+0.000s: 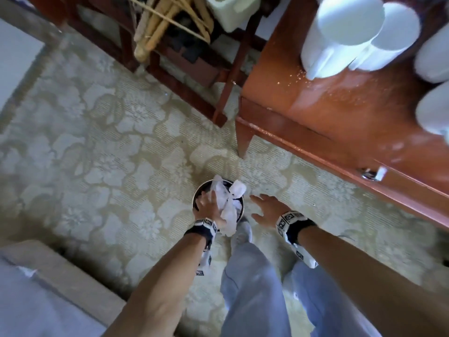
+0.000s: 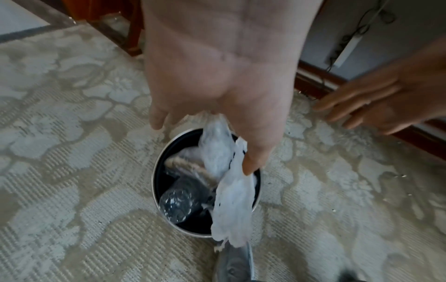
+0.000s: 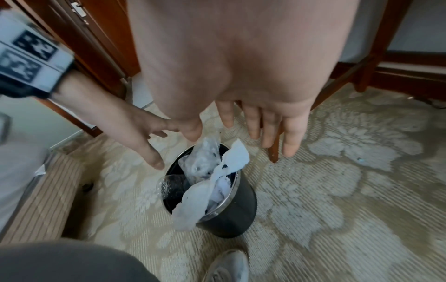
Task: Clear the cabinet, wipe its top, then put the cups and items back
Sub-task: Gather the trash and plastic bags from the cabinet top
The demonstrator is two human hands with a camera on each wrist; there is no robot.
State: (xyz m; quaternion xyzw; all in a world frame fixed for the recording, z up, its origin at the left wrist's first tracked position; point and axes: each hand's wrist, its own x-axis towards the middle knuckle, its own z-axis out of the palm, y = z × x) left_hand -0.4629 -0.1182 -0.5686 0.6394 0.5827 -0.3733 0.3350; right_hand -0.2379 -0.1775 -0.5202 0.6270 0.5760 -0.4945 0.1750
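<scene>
Down by the carpet (image 1: 102, 147) our left hand (image 1: 206, 203) hung over a round dark bin (image 3: 231, 211) with a bright metal rim, fingers straight and loose; a crumpled white paper wipe (image 2: 234, 206) draped across that rim just under the thumb, and we could not tell whether the fingers touched it. Our right hand (image 1: 267, 210) hovered beside the bin, spread wide, holding nothing. The carpet was pale, ribbed, woven with large flowers. From the left wrist we saw inside the bin: a clear plastic bottle (image 2: 178, 202) and thin crinkled film (image 2: 214, 145). Only the head view showed the cabinet (image 1: 328, 113), glossy reddish wood, its top speckled with crumbs, with smooth white cups (image 1: 352, 32) standing on it. The right wrist alone showed the bin's dull, tapering side.
</scene>
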